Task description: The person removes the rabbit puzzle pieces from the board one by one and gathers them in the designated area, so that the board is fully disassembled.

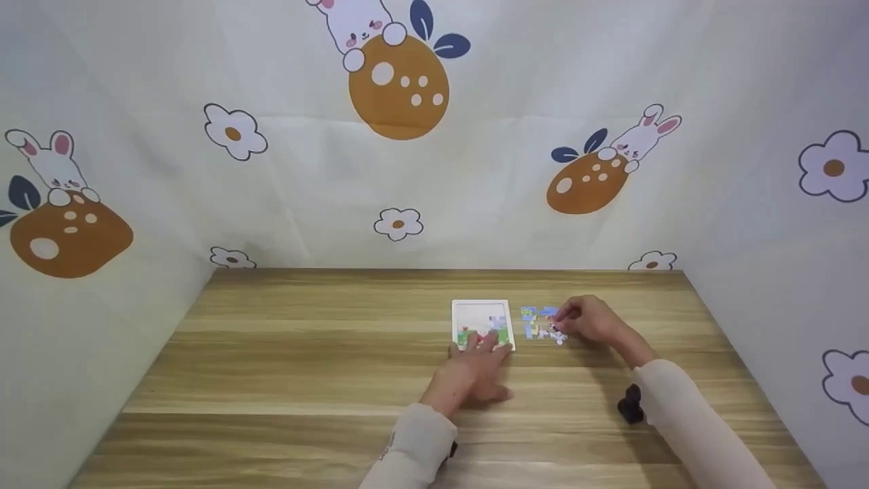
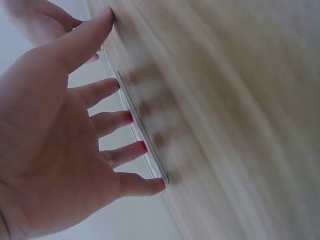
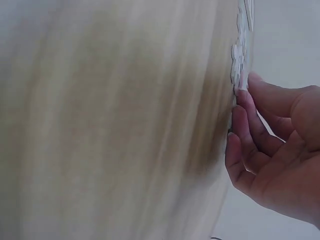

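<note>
A white-framed puzzle tray [image 1: 481,302] lies flat on the table, with a few colored pieces fitted along its lower part and right side. My left hand [image 1: 472,373] rests on the tray's near edge. In the left wrist view its fingers [image 2: 107,122] are spread, tips on the tray's rim. Just right of the tray lies a group of loose puzzle pieces [image 1: 529,331], blue, green and white. My right hand [image 1: 590,319] is at the right side of this group, its thumb and curled forefinger pinching a puzzle piece, mostly hidden by the fingers [image 3: 245,120].
The wood-grain table [image 1: 305,380] extends around the tray and the pieces. Behind and at both sides hangs a pale curtain [image 1: 305,183] printed with rabbits, oranges and flowers. A black device [image 1: 631,405] sits at the right cuff.
</note>
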Demonstrator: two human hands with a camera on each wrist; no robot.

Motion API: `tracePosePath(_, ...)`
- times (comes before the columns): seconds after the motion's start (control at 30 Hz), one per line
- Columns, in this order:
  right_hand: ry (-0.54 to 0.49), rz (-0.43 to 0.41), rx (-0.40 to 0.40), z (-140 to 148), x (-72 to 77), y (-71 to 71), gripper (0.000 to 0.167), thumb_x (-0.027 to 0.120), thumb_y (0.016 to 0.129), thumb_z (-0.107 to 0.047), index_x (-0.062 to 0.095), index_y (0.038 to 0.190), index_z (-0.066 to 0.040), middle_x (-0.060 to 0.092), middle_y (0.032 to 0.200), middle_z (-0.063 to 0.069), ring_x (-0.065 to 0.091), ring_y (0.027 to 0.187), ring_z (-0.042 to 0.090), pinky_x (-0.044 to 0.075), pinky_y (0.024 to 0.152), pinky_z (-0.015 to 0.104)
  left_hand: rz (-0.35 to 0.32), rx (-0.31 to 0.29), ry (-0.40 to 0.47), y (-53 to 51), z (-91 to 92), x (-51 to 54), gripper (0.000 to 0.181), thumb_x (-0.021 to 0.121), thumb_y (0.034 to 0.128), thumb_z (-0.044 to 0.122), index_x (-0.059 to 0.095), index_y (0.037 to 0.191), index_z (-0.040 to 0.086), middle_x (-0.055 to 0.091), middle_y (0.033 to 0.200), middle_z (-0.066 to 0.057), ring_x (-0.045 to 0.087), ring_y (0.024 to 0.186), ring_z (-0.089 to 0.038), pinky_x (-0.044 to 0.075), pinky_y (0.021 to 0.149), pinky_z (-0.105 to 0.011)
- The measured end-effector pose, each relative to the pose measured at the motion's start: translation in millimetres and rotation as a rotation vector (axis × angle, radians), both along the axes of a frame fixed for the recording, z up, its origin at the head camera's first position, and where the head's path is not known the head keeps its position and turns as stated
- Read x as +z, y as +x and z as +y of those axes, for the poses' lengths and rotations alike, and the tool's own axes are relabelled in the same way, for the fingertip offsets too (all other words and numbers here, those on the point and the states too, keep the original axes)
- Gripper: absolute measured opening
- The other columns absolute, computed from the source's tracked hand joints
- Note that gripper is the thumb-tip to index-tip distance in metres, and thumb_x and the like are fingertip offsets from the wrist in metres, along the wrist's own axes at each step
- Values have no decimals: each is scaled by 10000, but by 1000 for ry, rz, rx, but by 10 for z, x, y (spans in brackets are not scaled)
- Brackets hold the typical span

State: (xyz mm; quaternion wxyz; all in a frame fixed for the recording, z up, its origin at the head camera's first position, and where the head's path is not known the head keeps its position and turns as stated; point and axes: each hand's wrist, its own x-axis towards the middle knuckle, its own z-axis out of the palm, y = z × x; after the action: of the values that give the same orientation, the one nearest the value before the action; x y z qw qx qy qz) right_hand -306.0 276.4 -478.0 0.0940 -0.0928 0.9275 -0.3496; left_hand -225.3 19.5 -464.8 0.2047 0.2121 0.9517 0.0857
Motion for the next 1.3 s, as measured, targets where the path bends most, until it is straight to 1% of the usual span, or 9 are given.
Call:
tracePosePath(0.13,1,-12,12,2,-22,22,155,772,857,-60,714,974,24,716,944,129,596,828,158,481,732,248,-19,-25,6,10,-48,15,779,661,923,492,311,1581,264,159,1701,-15,117,1577,-315,195,1242,-593)
tracePosePath(0.27,5,4,41,5,-23,24,141,765,847,-14,718,970,38,725,943,142,623,837,166,499,741,258,-36,-38,30,17,-87,28,773,660,925,492,321,1578,255,147,1704,-9,103,1580,-309,173,1256,-564)
tracePosePath(0.47,-8,5,48,-23,1,27,136,752,844,19,722,974,45,737,972,167,631,836,163,510,743,251,-44,-49,52,3,-124,-2,733,656,929,488,351,1564,287,159,1701,15,112,1582,-282,180,1257,-555)
tracePosePath(0.63,15,15,25,-131,84,4,98,733,876,-23,730,970,5,725,947,128,606,811,151,495,715,242,-42,-50,61,3,-140,-12,719,661,930,468,359,1560,298,162,1701,20,117,1581,-278,182,1258,-550)
tracePosePath(0.73,17,14,19,-238,161,-17,110,710,907,-55,726,1003,-2,712,955,113,612,820,156,503,717,253,-36,-55,63,-1,-142,-10,729,675,923,445,359,1561,291,173,1699,15,121,1579,-286,187,1255,-559)
tracePosePath(0.9,-6,23,44,-417,227,-51,153,669,938,-59,720,1064,11,709,981,126,621,833,159,513,716,258,-41,-50,70,-2,-145,-6,734,687,917,418,359,1561,292,180,1697,20,122,1580,-279,180,1257,-557)
tracePosePath(1.03,-22,35,71,-544,193,-74,158,674,932,-63,734,1063,2,718,978,124,620,828,163,512,708,263,-35,-53,67,10,-152,-25,726,682,920,422,362,1559,294,180,1696,28,123,1581,-265,184,1258,-549)
tracePosePath(1.2,-16,58,103,-654,122,-87,157,710,908,-67,745,1050,-9,734,1010,130,645,900,197,549,815,337,-30,-65,61,21,-157,-34,729,674,925,432,353,1564,289,184,1696,28,121,1581,-261,182,1260,-549)
tracePosePath(1.3,-8,61,123,-703,98,-93,160,714,903,-62,743,1052,-10,734,1028,139,661,919,218,566,824,375,-19,-70,57,18,-162,-25,734,673,926,436,348,1567,284,189,1695,26,118,1581,-267,179,1260,-551)
